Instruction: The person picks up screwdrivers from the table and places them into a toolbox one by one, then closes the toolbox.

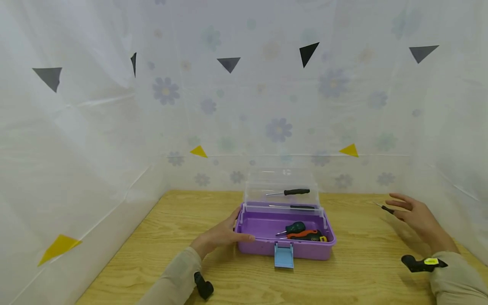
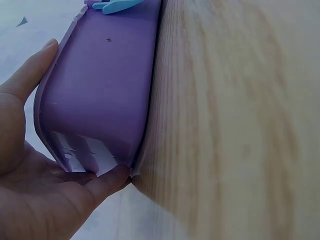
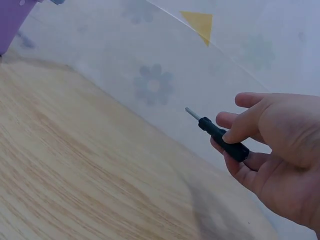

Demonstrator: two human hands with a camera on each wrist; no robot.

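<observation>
A purple toolbox (image 1: 259, 248) stands on the table with its clear lid (image 1: 282, 180) raised at the back. My left hand (image 1: 223, 233) holds the box's left end. In the left wrist view, the thumb (image 2: 37, 70) lies at the rim and a fingertip touches the low corner. Off to the right, my right hand (image 1: 417, 216) pinches a small screwdriver (image 3: 227, 145) by its black handle, metal tip pointing away. Inside the box lie a green-handled screwdriver (image 1: 295, 228) and a tool with an orange and black handle (image 1: 305, 234).
A black-handled screwdriver (image 1: 297, 192) shows at the raised lid, with another dark handle (image 1: 302, 207) below it. A light blue latch (image 1: 284, 256) hangs open at the box's front. White sheeting (image 1: 244, 106) with flowers and triangles encloses the wooden table (image 1: 160, 237).
</observation>
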